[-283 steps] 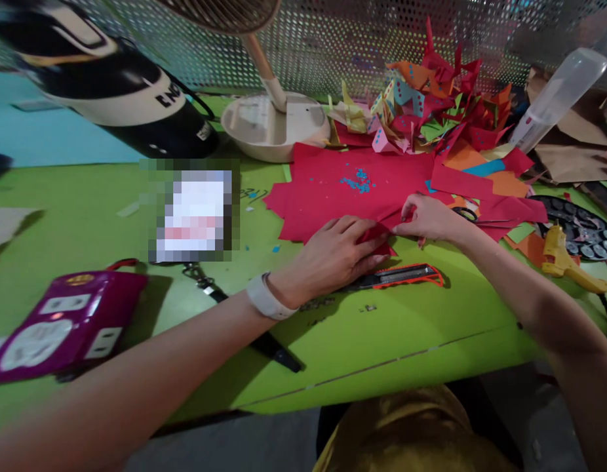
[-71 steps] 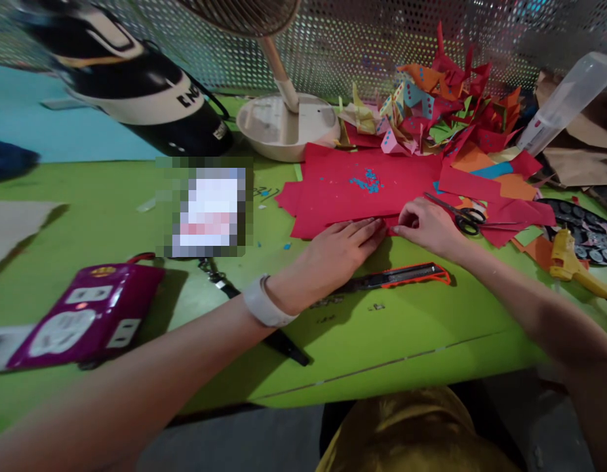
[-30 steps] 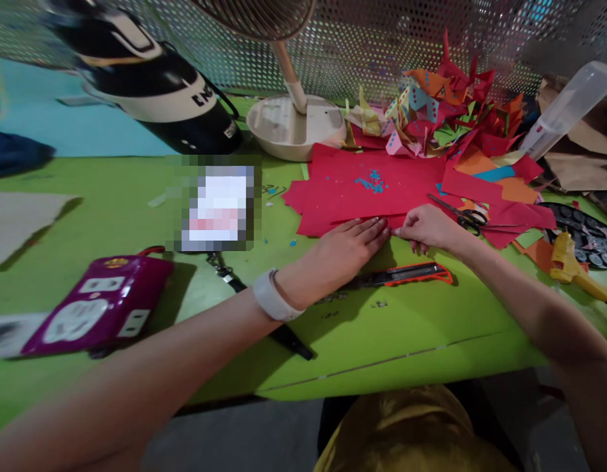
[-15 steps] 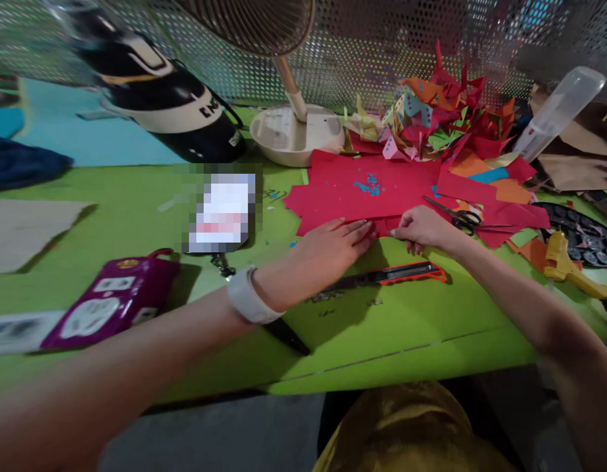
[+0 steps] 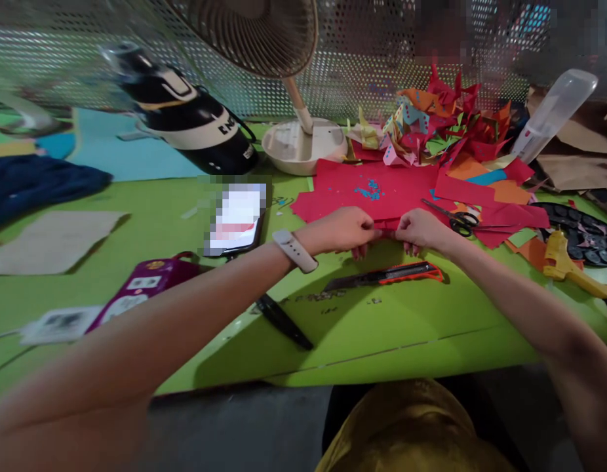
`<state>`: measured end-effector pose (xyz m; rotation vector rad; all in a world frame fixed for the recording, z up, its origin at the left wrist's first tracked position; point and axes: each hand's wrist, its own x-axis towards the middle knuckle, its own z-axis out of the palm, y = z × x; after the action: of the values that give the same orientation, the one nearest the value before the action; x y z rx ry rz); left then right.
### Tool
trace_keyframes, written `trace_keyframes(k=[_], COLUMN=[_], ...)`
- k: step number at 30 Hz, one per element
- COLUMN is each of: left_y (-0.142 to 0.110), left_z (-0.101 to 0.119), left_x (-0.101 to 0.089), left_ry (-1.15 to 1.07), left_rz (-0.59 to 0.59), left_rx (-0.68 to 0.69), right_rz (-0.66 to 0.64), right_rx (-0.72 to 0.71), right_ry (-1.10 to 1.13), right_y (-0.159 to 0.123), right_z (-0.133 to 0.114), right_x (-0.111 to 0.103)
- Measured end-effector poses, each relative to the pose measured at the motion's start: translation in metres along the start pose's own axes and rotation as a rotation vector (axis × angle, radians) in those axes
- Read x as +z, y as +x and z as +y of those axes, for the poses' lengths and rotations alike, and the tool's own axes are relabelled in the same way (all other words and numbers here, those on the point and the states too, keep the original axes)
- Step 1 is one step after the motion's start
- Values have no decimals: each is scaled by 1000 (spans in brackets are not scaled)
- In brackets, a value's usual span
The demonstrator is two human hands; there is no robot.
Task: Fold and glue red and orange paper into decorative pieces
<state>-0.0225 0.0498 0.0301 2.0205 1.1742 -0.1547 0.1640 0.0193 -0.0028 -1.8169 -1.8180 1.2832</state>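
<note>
My left hand (image 5: 343, 231) and my right hand (image 5: 420, 229) meet at the near edge of a stack of red paper sheets (image 5: 372, 193) on the green table (image 5: 406, 321). Both hands pinch a small folded red paper piece (image 5: 388, 225) between their fingertips. A white band sits on my left wrist. An orange-and-black utility knife (image 5: 388, 275) lies on the table just in front of my hands. Black scissors (image 5: 453, 219) rest on the red paper to the right of my right hand.
A pile of folded coloured paper shapes (image 5: 431, 121) stands behind the sheets. A desk fan base (image 5: 303, 144), a black-and-white bottle (image 5: 190, 121), a phone (image 5: 234, 219), a purple power strip (image 5: 136, 288), a yellow glue gun (image 5: 571, 265) and a black pen (image 5: 284, 321) lie around.
My left hand went from lying flat on the red paper to a pinch on the folded piece, close to my right hand. The camera view shifted left and tilted up.
</note>
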Motion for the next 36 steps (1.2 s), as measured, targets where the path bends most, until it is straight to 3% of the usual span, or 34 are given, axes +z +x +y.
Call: trace_keyframes(k=[4, 13, 29, 32, 36], left_y=[13, 18, -6, -18, -32], left_z=[-6, -17, -36, -28, -13], left_x=[4, -1, -13, -8, 14], left_ry=[-120, -215, -185, -83, 306], left_rz=[-109, -245, -198, -77, 307], left_rx=[-22, -49, -180, -123, 127], right_rz=[3, -1, 4, 0, -7], right_rx=[-24, -7, -13, -32, -40], right_ry=[-27, -31, -35, -31, -7], right_y=[3, 4, 0, 0, 0], right_z=[4, 5, 1, 2, 2], right_x=[1, 2, 1, 0, 0])
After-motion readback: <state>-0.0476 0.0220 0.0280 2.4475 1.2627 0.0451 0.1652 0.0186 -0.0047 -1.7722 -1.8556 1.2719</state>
